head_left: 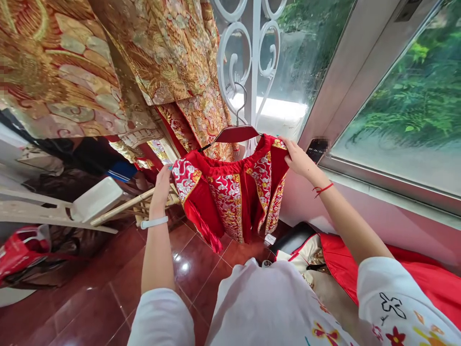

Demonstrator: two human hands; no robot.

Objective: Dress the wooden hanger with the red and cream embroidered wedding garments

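Observation:
A red skirt (230, 197) with silver and gold embroidered panels hangs spread between my two hands. My left hand (163, 181) grips its waistband at the left end, fingers closed on the cloth. My right hand (297, 157) pinches the waistband at the right end. Just above the waistband a dark red hanger (237, 133) hangs by its metal hook from the white scrolled window grille (252, 57). Whether the skirt is clipped to the hanger I cannot tell.
Gold and red embroidered garments (108, 62) hang at upper left. A phone (316, 150) leans on the window sill. More red cloth (414, 278) lies at lower right, white plastic furniture (90, 204) and a red bag (21, 247) at left on the red tiled floor.

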